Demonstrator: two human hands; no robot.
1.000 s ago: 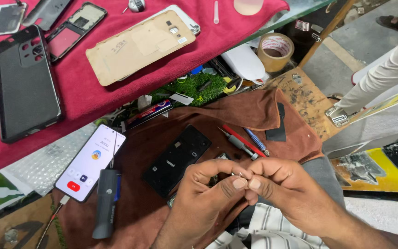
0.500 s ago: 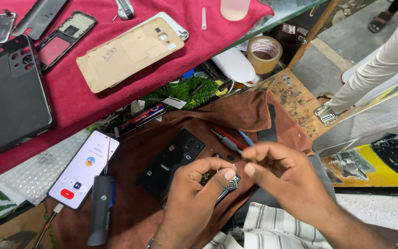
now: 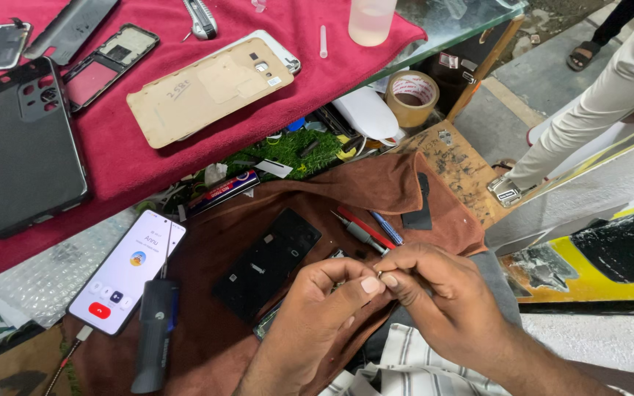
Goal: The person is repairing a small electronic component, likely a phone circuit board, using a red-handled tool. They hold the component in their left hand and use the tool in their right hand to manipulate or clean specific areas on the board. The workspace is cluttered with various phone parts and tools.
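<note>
My left hand (image 3: 317, 315) and my right hand (image 3: 434, 297) meet fingertip to fingertip over a brown cloth (image 3: 346, 198). Together they pinch a tiny metal part (image 3: 378, 275), too small to identify. Just left of the hands a black phone panel (image 3: 267, 261) lies flat on the cloth. Behind the hands lie a red-handled tool (image 3: 366, 227), a grey one and a blue one.
A lit white phone (image 3: 126, 271) with a cable lies at left beside a dark handled tool (image 3: 154, 334). The red cloth (image 3: 126, 165) holds a black phone case (image 3: 27, 147), a tan back cover (image 3: 210, 84) and phone frames. A tape roll (image 3: 411, 97) and another person's leg (image 3: 588, 125) are at right.
The view has shifted slightly. My hands stay joined at the fingertips and have moved a little rightward over the cloth; my fingers have closed tighter on the small part.
</note>
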